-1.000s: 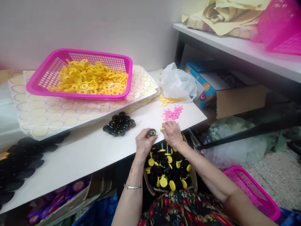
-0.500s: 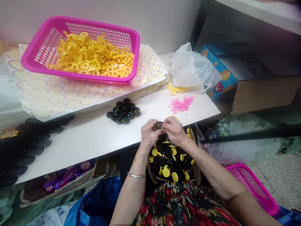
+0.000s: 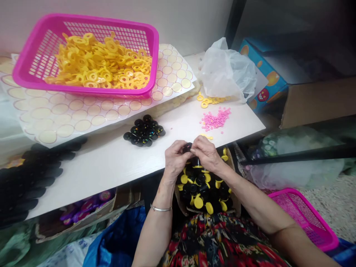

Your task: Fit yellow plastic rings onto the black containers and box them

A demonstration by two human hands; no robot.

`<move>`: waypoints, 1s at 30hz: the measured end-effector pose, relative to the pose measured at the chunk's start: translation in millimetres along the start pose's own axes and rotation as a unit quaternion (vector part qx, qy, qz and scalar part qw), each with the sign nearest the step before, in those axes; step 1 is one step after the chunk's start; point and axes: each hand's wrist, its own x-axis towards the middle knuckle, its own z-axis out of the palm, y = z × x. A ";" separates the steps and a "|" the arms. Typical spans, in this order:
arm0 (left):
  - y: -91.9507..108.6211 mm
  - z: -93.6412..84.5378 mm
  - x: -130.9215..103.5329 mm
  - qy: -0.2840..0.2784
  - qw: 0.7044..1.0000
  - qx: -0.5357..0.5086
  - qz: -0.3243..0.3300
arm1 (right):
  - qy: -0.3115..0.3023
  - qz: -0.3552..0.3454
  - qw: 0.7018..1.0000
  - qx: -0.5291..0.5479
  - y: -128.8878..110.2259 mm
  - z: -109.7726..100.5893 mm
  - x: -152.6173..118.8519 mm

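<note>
A small round black piece (image 3: 187,147) is pinched between my two hands at the table's front edge. My left hand (image 3: 177,157) grips its left side, and the fingers of my right hand (image 3: 205,152) close on its right side. Below them a box holds many black pieces with yellow discs (image 3: 198,202). Left of my hands, a cluster of black round pieces with coloured specks (image 3: 144,130) stands on the white table (image 3: 111,159). Small pink pieces (image 3: 215,119) lie scattered to the right, with a few yellow ring pieces (image 3: 205,104) behind them.
A pink basket (image 3: 83,90) of yellow ring pieces rests on sheets of printed circles (image 3: 59,108). Many black pieces (image 3: 30,178) crowd the table's left end. A white plastic bag (image 3: 226,70) and a blue box (image 3: 264,79) are at the right. Another pink basket (image 3: 306,218) sits low right.
The view has shifted slightly. Both hands stay together on the black piece, whose coloured specks are now mostly hidden by the fingers.
</note>
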 end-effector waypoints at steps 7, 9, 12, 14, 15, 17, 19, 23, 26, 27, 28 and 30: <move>2.8 2.7 3.3 0.011 0.997 0.008 -0.075 | 0.125 0.041 0.984 -0.121 12.0 -14.7 -3.1; 1.5 3.3 4.2 0.013 0.996 0.008 -0.085 | 0.185 0.089 0.957 -0.206 22.8 -28.1 -4.6; 0.2 4.0 5.1 0.013 0.997 0.010 -0.081 | 0.183 0.137 0.924 -0.306 40.8 -47.1 -6.5; 0.2 4.6 5.5 0.016 0.997 0.017 -0.071 | 0.148 0.136 0.916 -0.348 50.6 -54.4 -6.7; 0.4 5.0 5.6 0.018 0.998 0.020 -0.064 | 0.131 0.129 0.912 -0.366 54.1 -56.2 -6.3; 0.8 5.7 5.3 0.018 0.998 0.020 -0.055 | 0.106 0.113 0.902 -0.402 57.6 -57.5 -4.8; 0.9 6.1 4.7 0.014 0.998 0.011 -0.054 | 0.084 0.108 0.896 -0.423 56.3 -57.5 -2.7; -1.0 5.7 3.8 -0.001 0.998 -0.006 -0.060 | 0.000 0.127 0.922 -0.365 43.0 -58.5 1.6; -2.8 5.6 3.9 0.003 0.998 -0.015 -0.054 | -0.055 0.158 0.925 -0.342 32.8 -58.7 6.3; -3.0 5.8 4.0 0.007 0.998 -0.018 -0.054 | -0.057 0.176 0.919 -0.349 30.9 -58.4 8.6; -2.9 6.0 4.1 0.009 0.998 -0.021 -0.053 | -0.053 0.196 0.911 -0.358 29.9 -58.3 11.2; -1.8 6.5 4.4 0.010 0.998 -0.025 -0.052 | -0.034 0.236 0.899 -0.367 30.5 -58.6 16.6</move>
